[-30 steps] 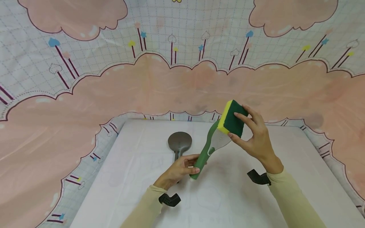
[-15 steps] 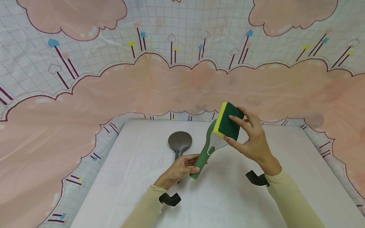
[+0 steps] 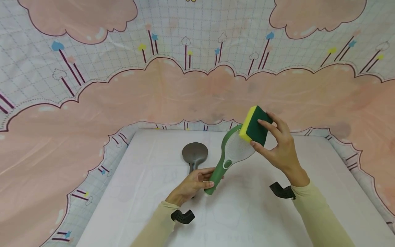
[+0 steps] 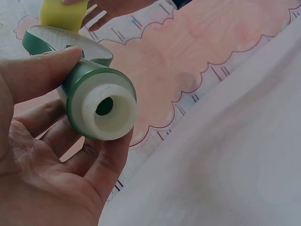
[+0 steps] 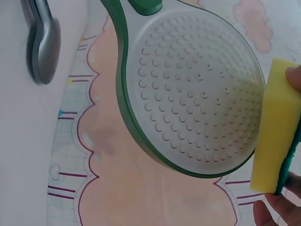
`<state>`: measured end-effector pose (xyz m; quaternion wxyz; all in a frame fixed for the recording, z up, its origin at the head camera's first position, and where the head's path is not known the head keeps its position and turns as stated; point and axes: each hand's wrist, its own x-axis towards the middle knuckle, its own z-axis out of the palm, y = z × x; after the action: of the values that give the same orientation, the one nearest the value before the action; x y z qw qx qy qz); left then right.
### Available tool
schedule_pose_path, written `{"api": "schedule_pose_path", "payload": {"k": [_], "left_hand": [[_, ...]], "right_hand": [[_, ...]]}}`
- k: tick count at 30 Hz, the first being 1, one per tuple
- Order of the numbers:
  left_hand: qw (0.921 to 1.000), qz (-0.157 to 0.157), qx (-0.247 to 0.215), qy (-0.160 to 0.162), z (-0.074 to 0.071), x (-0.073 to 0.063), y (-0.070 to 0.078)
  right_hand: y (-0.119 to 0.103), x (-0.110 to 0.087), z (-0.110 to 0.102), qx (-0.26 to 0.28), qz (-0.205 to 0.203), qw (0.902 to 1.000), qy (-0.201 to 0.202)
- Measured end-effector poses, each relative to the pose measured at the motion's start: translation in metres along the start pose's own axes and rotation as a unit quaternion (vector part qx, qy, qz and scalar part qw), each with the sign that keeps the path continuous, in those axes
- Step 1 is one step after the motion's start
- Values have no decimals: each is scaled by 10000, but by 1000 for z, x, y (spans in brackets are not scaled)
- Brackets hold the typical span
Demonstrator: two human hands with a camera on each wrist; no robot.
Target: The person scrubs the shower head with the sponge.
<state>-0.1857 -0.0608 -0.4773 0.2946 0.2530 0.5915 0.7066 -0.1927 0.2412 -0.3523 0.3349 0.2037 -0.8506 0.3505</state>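
My left hand (image 3: 195, 183) grips the green handle of a handheld shower head (image 3: 237, 148), raised over the table with its white spray face tilted up. The left wrist view shows thumb and fingers round the handle, its hollow white threaded end (image 4: 124, 123) toward the camera. Between thumb and fingers, my right hand (image 3: 283, 151) holds a yellow sponge (image 3: 258, 127) with a dark green scouring side. In the right wrist view the sponge's yellow side (image 5: 273, 127) is right at the far edge of the nubbed spray face (image 5: 188, 94). Part of the face is hidden behind the sponge in the head view.
A second, dark grey shower head (image 3: 194, 153) lies on the white-covered table (image 3: 148, 206), its handle partly behind my left hand. Behind the table hangs a patterned cloth (image 3: 191, 96) with peach clouds. Black bands (image 3: 183, 216) are on both wrists.
The sponge shifts slightly left and down across the spray face, then back right and up, so more of the face shows now. My left hand stays almost still on the handle.
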Motion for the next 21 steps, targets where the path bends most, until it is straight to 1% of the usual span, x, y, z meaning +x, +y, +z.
{"api": "schedule_pose_path", "payload": {"k": [6, 10, 14, 18, 21], "left_hand": [[9997, 210, -61, -70, -2, 1, -3], [9993, 338, -132, -80, -2, 0, -5], [9993, 318, -177, -83, -2, 1, -5], [9992, 255, -306, -85, -3, 1, -4], [9989, 202, -407, -86, -2, 1, -4]], "right_hand": [[1, -1, -4, 68, 295, 9995, -19], [2, -2, -6, 19, 341, 9994, -19], [1, -2, -5, -90, 243, 9996, -98], [1, -2, -3, -8, 125, 9998, -178], [5, -4, -2, 48, 179, 9997, -164]]}}
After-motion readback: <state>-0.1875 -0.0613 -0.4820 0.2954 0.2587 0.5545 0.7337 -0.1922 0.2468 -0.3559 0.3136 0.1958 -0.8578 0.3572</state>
